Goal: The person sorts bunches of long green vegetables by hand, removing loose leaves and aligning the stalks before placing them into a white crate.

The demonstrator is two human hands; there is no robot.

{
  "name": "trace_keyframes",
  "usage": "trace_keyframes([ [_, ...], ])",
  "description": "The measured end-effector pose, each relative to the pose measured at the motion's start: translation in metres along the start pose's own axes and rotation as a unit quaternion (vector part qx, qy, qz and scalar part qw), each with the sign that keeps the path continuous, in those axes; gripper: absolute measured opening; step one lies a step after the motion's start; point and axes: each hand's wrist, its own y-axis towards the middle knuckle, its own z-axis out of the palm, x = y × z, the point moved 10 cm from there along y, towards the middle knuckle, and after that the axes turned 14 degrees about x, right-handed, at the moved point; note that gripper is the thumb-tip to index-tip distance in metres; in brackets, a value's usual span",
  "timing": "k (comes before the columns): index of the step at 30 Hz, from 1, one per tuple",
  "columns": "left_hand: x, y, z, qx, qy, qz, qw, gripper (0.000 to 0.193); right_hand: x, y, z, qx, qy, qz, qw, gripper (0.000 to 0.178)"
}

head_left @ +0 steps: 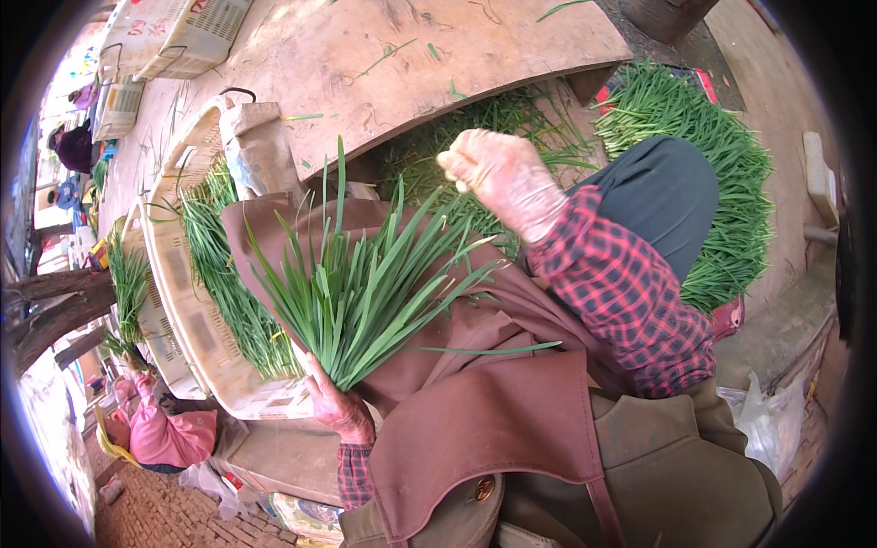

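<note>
A bunch of long green leaves [361,292] is lying above the brown apron [484,416] over the person's lap, its narrow end sitting in the left hand [338,404]. That hand is gripping the bunch near its gathered end, the thumb pressing along the side. From there the flat, slender blades are fanning out toward the top and right of the view, like an opened brush. Most are showing a fresh mid to deep green with a slight gloss; on the right side several ends are turning pale, whitish or straw-coloured, and bending out of line. One blade is standing taller than its neighbours, and a single loose leaf [493,349] is stretching across the apron just beside the bunch. The right hand [501,173] is hovering apart from the bunch, its fingers curling inward; whether they are holding anything, one cannot tell. Left of the bunch, a cream plastic crate [242,399] is holding similar leaves [233,283], while a thick green heap [731,201] is spreading beyond the person's knee on the right
</note>
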Motion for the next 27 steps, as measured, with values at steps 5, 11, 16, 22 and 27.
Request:
trace_keyframes([
  [5,-0.003,0.000,-0.005,-0.011,-0.032,0.007,0.999,0.072,-0.013,-0.009,0.018,0.187,-0.016,0.033,0.982,0.043],
  [11,0.004,-0.003,0.005,0.022,-0.050,-0.019,0.998,0.072,-0.004,0.002,0.084,0.224,-0.008,-0.052,0.973,0.028],
  [16,0.007,-0.009,0.009,0.023,-0.059,-0.038,0.997,0.071,-0.029,0.011,0.049,0.039,0.372,0.066,0.925,0.020],
  [22,0.003,-0.009,0.008,0.008,-0.076,-0.030,0.997,0.070,-0.009,-0.015,0.022,0.151,0.204,-0.004,0.967,0.020],
  [27,0.005,-0.009,0.011,0.023,-0.083,-0.049,0.995,0.070,0.026,-0.036,0.058,0.257,0.058,-0.175,0.949,0.035],
])
